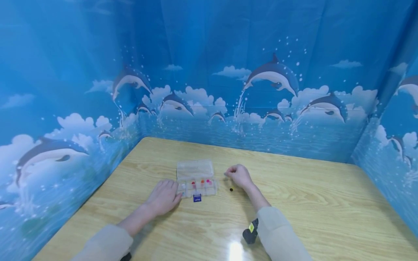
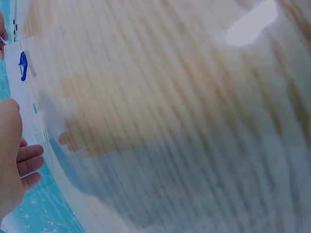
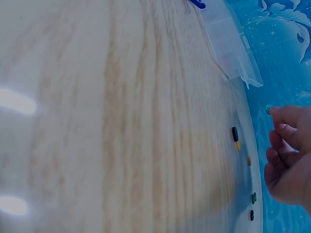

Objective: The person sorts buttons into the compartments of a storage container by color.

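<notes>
A clear plastic compartment box (image 1: 205,191) lies on the table with its lid (image 1: 195,169) raised at the back. Red (image 1: 193,183), orange (image 1: 202,181) and pink pieces (image 1: 208,181) sit in its back row. My left hand (image 1: 164,197) rests against the box's left end, fingers loosely extended (image 2: 30,165). To the right of the box, my right hand (image 1: 240,175) pinches a small round teal piece (image 3: 268,109) between thumb and forefinger. A small black piece (image 1: 231,189) lies on the table just below that hand.
In the right wrist view, a yellow piece (image 3: 250,160), a green piece (image 3: 253,198) and a dark piece (image 3: 251,215) lie near the right hand. A blue latch (image 1: 197,198) sticks out from the box's front. Blue dolphin curtains (image 1: 202,130) border the wooden table (image 1: 310,195).
</notes>
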The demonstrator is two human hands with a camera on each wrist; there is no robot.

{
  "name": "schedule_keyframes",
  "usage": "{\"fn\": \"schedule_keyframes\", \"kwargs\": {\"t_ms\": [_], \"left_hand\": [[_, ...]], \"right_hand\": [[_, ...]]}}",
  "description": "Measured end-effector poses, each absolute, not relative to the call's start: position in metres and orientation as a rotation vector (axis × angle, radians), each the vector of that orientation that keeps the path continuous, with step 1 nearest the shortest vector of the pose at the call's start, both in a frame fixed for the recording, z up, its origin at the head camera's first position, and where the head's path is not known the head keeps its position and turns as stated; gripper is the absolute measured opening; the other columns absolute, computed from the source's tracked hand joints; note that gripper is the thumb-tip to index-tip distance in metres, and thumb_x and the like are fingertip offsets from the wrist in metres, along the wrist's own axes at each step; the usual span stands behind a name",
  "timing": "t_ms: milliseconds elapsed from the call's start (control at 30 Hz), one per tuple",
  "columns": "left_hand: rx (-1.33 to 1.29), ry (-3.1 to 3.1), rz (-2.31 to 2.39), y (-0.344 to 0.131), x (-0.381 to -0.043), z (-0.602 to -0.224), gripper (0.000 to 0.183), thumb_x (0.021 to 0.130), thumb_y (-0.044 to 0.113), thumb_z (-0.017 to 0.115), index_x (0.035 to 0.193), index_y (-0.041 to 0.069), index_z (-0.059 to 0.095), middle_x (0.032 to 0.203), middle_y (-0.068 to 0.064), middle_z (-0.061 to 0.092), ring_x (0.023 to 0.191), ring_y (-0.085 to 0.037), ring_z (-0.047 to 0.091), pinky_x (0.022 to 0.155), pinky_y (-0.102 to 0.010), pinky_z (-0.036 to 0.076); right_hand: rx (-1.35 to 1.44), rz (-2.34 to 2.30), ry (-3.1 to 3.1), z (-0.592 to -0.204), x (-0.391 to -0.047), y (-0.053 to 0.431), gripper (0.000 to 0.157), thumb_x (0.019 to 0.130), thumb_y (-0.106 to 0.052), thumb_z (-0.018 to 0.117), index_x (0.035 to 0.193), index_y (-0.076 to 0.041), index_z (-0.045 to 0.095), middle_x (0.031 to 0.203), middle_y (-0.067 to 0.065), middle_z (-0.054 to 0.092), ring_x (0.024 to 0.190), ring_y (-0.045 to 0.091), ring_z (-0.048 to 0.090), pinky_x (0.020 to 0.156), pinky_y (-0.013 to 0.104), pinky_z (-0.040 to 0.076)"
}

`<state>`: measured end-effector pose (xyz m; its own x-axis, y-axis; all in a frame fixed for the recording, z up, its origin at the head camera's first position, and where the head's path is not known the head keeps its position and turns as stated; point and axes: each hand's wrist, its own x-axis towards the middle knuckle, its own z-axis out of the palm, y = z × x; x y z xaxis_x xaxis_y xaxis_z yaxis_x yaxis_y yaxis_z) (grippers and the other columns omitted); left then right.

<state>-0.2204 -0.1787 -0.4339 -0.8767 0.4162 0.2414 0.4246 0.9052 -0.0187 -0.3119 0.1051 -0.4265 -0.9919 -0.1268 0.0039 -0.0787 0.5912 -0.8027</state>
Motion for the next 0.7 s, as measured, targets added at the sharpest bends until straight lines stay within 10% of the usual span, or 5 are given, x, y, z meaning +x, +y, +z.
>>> {"fn": "schedule_keyframes", "kwargs": {"t_ms": [700], "left_hand": [[-0.627,-2.855,-0.053,-0.176,-0.218,-0.430,0.033,0.092,0.030,0.053,0.099,-0.002,0.053,0.093,-0.014,0.055,0.094,-0.030,0.052,0.087,-0.044,0.042]], "right_hand": [[-0.238,-1.473,2.665,-0.417,-0.309,0.087,0.013,0.086,-0.016,0.065,0.089,-0.004,0.066,0.097,0.008,0.059,0.087,0.020,0.054,0.075,0.035,0.048]]}}
